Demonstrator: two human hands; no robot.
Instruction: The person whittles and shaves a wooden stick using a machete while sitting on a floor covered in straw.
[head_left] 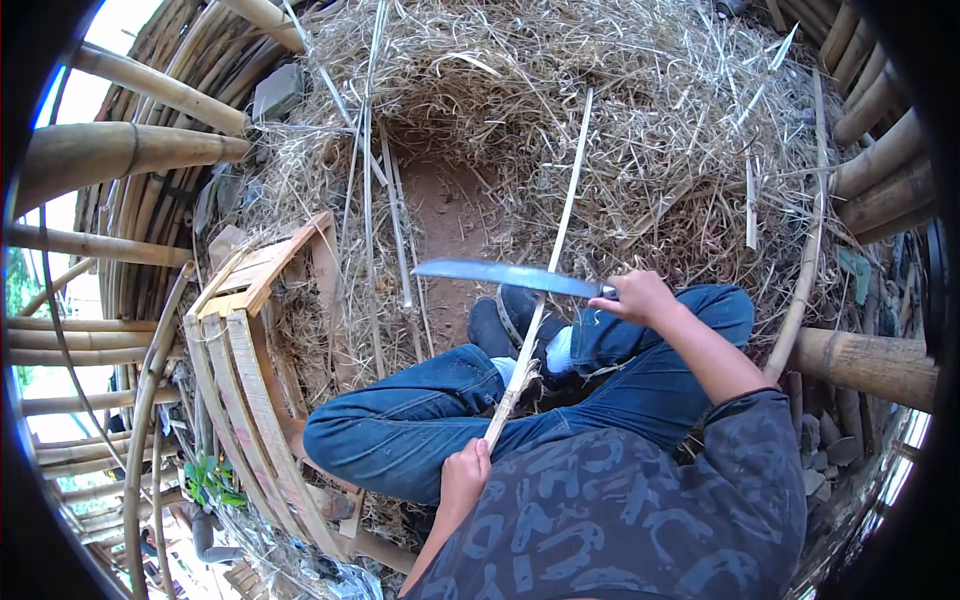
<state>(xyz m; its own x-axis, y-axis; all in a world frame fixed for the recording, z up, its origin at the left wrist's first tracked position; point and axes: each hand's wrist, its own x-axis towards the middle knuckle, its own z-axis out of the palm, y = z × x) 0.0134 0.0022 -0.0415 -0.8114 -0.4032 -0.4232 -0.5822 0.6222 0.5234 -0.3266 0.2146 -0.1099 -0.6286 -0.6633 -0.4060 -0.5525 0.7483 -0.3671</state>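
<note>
My left hand is closed around the near end of a long, narrow bamboo strip. The strip slants away from me, between my legs and over the shavings. In my right hand is the dark handle of a long knife. Its broad blade points left and crosses over the strip near the middle, though I cannot tell whether the edge touches it. Frayed fibres stick out of the strip just on the near side of the blade. My crossed legs in blue jeans lie beneath.
Bamboo shavings are heaped in front around a bare patch of soil. A wooden crate stands at my left. Bamboo poles rise on the left, and another thick pole lies at right. Loose strips rest ahead.
</note>
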